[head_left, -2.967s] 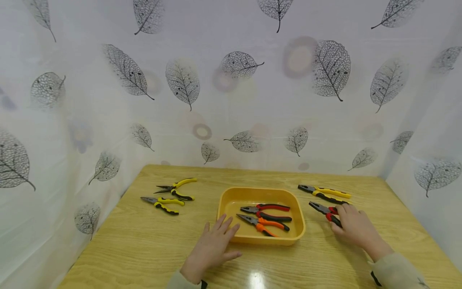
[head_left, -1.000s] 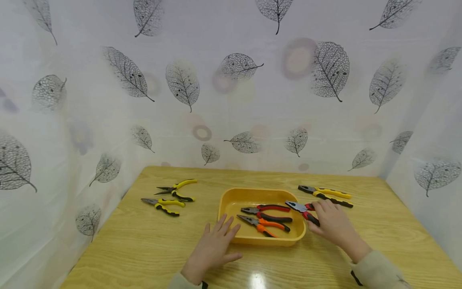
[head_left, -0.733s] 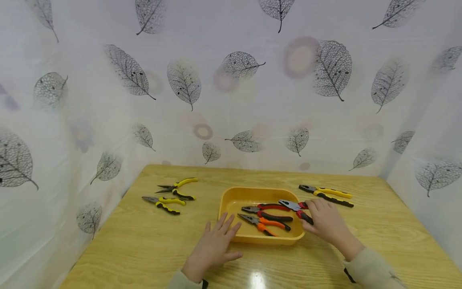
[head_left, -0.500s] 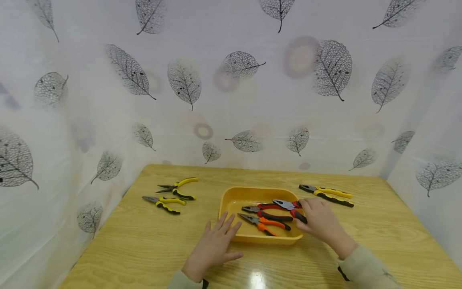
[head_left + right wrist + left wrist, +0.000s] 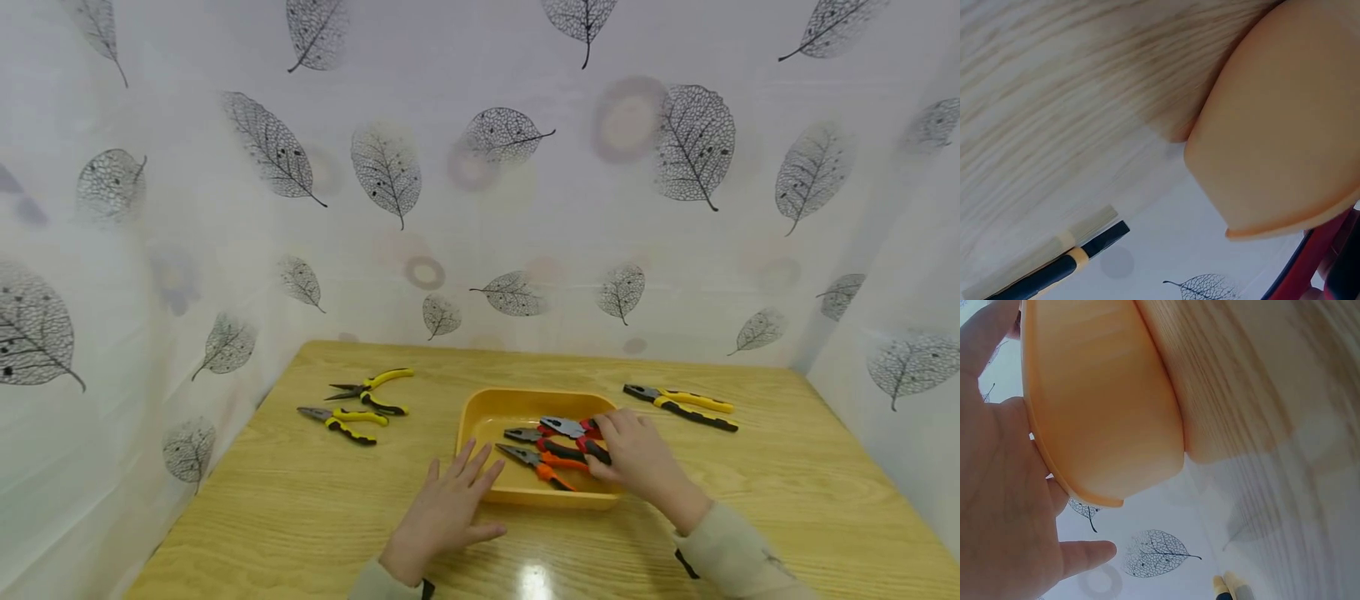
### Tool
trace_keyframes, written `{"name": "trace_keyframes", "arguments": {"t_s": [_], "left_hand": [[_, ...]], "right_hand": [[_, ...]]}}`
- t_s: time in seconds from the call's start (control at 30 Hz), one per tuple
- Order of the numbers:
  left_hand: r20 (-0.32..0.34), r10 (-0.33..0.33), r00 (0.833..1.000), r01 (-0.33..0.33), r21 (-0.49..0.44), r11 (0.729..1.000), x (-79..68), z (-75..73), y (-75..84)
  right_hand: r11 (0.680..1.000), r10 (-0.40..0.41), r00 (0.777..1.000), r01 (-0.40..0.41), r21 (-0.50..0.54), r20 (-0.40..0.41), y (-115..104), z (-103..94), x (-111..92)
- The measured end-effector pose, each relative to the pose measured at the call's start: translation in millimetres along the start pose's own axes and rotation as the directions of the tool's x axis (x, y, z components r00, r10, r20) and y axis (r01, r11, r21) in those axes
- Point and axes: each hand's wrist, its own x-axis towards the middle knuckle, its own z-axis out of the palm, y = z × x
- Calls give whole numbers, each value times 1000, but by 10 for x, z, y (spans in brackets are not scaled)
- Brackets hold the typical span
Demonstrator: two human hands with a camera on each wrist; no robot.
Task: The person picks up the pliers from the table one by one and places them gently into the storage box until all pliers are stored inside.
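Note:
In the head view my right hand (image 5: 637, 457) grips red-and-black combination pliers (image 5: 564, 427) by the handles, above the right part of the yellow tray (image 5: 540, 499). Their steel head points left and overlaps a second pair of red-and-black pliers (image 5: 522, 434) in the tray. Orange-and-black pliers (image 5: 525, 455) lie in front of those, handles partly covered by the right fingers. My left hand (image 5: 446, 510) lies spread at the tray's left front corner. The left wrist view shows its fingers along the rim of the tray (image 5: 1104, 400). Red handles (image 5: 1310, 262) show beside the tray in the right wrist view.
On the wooden table (image 5: 300, 517), yellow-and-black needle-nose pliers (image 5: 367, 388) lie at the left with another yellow-and-black pair (image 5: 337, 419) just in front. Yellow-and-black combination pliers (image 5: 678, 404) lie right of the tray. A leaf-patterned sheet (image 5: 480, 217) hangs behind.
The right hand has carried the red-and-black pliers leftward from the table on the right, across the tray's right rim, to above the tools inside. The left hand has stayed at the tray.

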Motion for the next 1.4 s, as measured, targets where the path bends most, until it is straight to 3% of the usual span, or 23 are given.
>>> {"name": "trace_keyframes", "arguments": {"t_s": [0.13, 0.57, 1.03, 1.4], "left_hand": [[1, 1, 1000, -1, 4, 1000, 0, -2, 12], [-3, -1, 1000, 1, 20, 1000, -18, 18, 19], [-20, 12, 1000, -11, 18, 1000, -4, 26, 4], [-8, 1, 1000, -1, 13, 1000, 12, 12, 8]], "right_hand": [[1000, -16, 1000, 16, 13, -3, -52, 44, 24], [995, 50, 994, -58, 84, 102, -198, 124, 53], [992, 25, 996, -35, 124, 83, -252, 157, 135], [991, 14, 992, -31, 133, 125, -267, 150, 165]]}}
